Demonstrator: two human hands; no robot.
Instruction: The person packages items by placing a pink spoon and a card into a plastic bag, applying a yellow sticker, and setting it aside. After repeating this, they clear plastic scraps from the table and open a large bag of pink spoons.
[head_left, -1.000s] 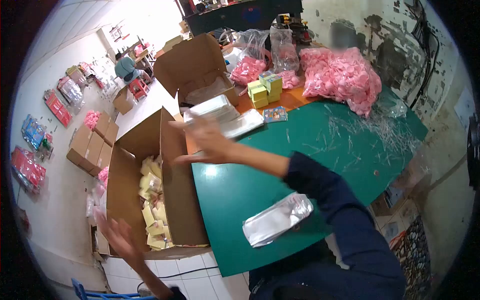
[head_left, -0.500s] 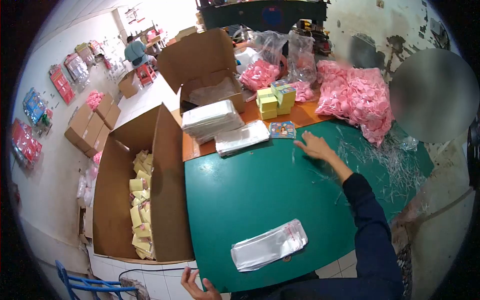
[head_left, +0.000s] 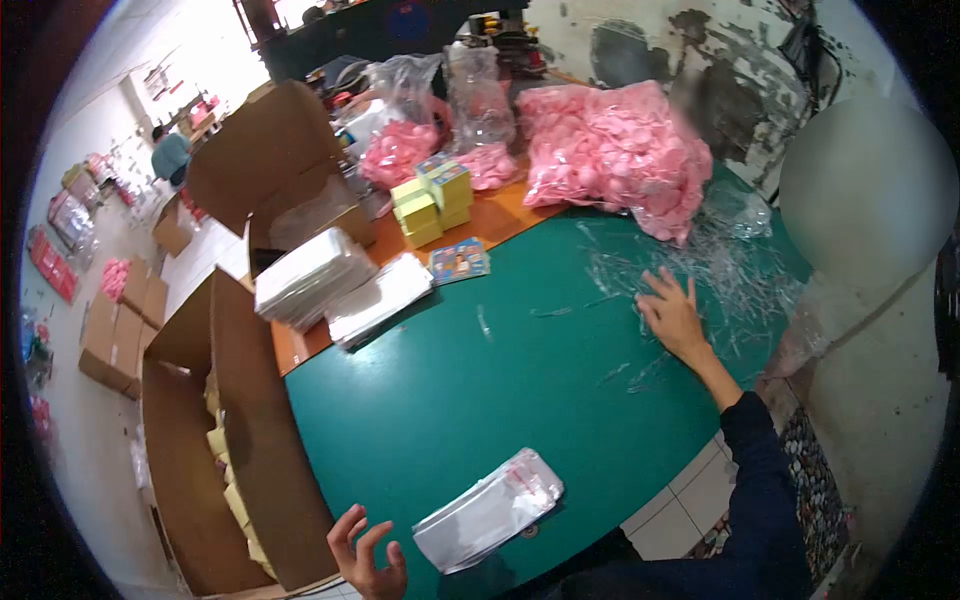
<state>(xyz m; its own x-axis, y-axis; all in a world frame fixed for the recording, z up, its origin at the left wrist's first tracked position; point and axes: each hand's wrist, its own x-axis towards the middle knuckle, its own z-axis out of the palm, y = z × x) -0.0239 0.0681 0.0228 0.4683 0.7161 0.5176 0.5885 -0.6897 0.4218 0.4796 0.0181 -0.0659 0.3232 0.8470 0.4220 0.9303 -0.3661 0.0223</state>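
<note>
My right hand (head_left: 674, 318) reaches over the green table top with its fingers spread, at the left edge of a scattered heap of thin clear plastic strips (head_left: 735, 265). Nothing shows in its grasp. Low in the view, my left hand (head_left: 372, 558) hovers by the table's near edge, fingers apart and bare. Just to its right lies a small stack of clear plastic bags (head_left: 488, 510). Farther back, a picture card (head_left: 460, 260) lies beside a stack of white-looking clear packs (head_left: 380, 298).
Pink pieces fill a large clear bag (head_left: 615, 150) at the back. Yellow card blocks (head_left: 428, 208) stand on an orange strip. Left of the table is a tall carton (head_left: 245, 440) with yellow packets inside; another open carton (head_left: 270, 165) stands behind. A person (head_left: 171, 155) sits far off.
My right hand has moved right, from near the picture card to the plastic strips. My left hand is raised closer to the bag stack. The view has turned right.
</note>
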